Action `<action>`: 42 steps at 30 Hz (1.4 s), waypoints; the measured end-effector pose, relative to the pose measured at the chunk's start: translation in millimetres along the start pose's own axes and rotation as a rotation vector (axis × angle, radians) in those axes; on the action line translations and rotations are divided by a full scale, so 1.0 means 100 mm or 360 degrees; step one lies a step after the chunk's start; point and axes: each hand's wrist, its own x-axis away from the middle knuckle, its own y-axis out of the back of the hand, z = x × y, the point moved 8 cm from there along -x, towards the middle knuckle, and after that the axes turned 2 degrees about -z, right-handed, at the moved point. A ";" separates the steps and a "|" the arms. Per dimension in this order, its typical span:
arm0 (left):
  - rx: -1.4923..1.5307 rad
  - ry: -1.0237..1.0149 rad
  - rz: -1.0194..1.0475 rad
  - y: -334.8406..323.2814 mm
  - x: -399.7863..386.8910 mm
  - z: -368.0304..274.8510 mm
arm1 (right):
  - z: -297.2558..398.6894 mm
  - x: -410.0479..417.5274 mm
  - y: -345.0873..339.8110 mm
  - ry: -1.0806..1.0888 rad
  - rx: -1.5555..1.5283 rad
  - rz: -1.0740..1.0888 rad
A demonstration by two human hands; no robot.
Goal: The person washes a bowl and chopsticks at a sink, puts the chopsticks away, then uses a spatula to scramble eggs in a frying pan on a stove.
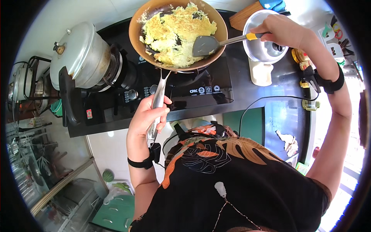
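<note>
My left hand [150, 116] is closed around the metal handle of a frying pan [134, 32], which sits over the right burner of a black glass gas hob [179, 95]. A pale yellow-green, egg-like shredded mixture [185, 26] with browned patches covers much of the pan's bottom. My right hand [278, 30] grips the grey and yellow handle of a spatula [206, 45]. The spatula's dark grey blade rests at the right side of the mixture, inside the pan. Beneath my right hand is a round metal lid or pot [252, 49] with a dark knob.
A large lidded aluminium pot [84, 58] stands on the left burner, its dark handle jutting towards me. A cream container [261, 74], a wooden block [245, 16] and small jars [301, 59] are at the right. A black cable [246, 111] runs from my right wrist across the counter edge.
</note>
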 end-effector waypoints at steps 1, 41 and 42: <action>0.0005 -0.0005 -0.0003 0.00 0.00 0.00 | -0.01 -0.02 -0.01 -0.0120 -0.0164 0.0116; 0.0129 0.0068 -0.0008 0.02 0.03 0.01 | -0.66 -0.63 -0.14 0.0137 -0.0350 0.0282; 0.0126 0.0062 -0.0033 0.03 0.03 0.01 | -0.68 -0.60 -0.28 0.0127 -0.0361 0.0271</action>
